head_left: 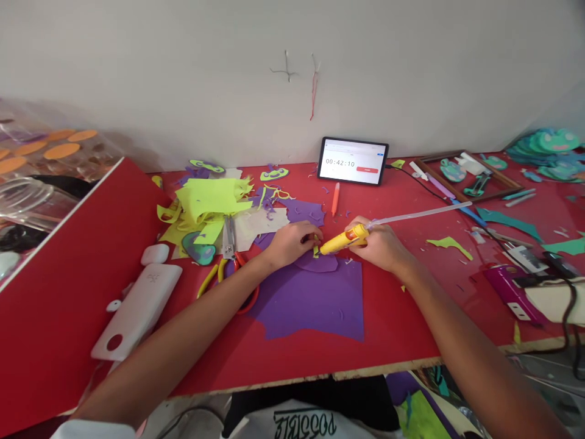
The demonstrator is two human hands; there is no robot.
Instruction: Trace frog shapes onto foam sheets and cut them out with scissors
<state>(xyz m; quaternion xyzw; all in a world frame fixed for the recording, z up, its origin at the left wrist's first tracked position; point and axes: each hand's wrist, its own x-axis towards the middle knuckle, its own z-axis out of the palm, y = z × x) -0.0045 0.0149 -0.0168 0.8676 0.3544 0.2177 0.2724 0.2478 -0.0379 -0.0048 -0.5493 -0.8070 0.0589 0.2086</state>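
My right hand [378, 245] is closed around a yellow hot glue gun [342, 239], with a long clear glue stick [420, 213] running out of its back end to the right. The gun's nozzle points left at a small yellow-green piece [316, 250]. My left hand [295, 242] pinches that piece at its fingertips, above a rounded purple foam piece [320, 263]. Beneath lies a larger purple foam sheet [315, 305] with ragged edges. Red-handled scissors [230, 238] and yellow-handled pliers [208, 280] rest beside my left forearm, which partly covers the scissors' handles.
Yellow-green foam scraps [201, 198] are heaped at the back left. A tablet [353, 161] showing a timer leans against the wall, with an orange pen [336, 199] before it. A white power bank [139, 311] lies left; a brown frame [503, 177] and a magenta power strip [514, 296] are right.
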